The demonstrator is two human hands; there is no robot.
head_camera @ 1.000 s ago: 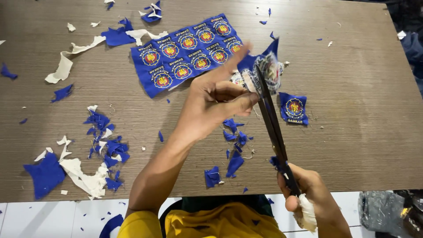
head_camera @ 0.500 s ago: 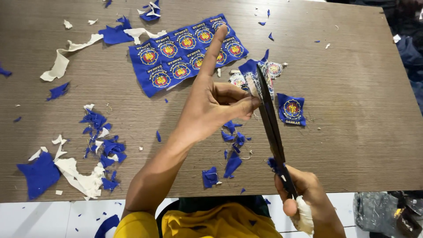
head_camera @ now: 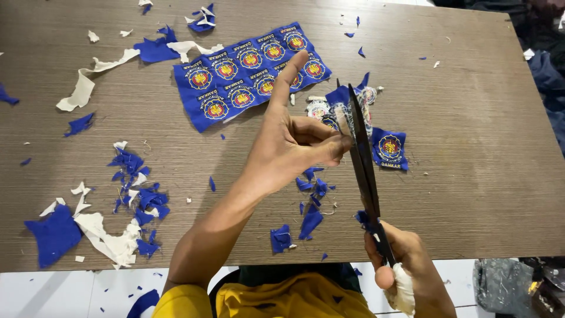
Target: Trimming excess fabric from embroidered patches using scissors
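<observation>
The patch (head_camera: 347, 115) is sitting in the middle of the frame, a bit to the right. It is blue and white, and it is partly hiding behind the scissors (head_camera: 364, 171). The left hand (head_camera: 291, 147) is pinching the patch between thumb and fingers, with one finger sticking straight up. The long dark scissors are pointing up from the lower right, and the blades look almost closed at the patch. The right hand (head_camera: 403, 268) is gripping the handles tight at the bottom right, with white tape on one finger.

Just right of the blades, a cut patch (head_camera: 389, 148) is lying flat on the table (head_camera: 471, 106). A blue sheet (head_camera: 250, 73) of patches is lying in the upper middle. Blue and white scraps (head_camera: 135, 197) are lying at the lower left.
</observation>
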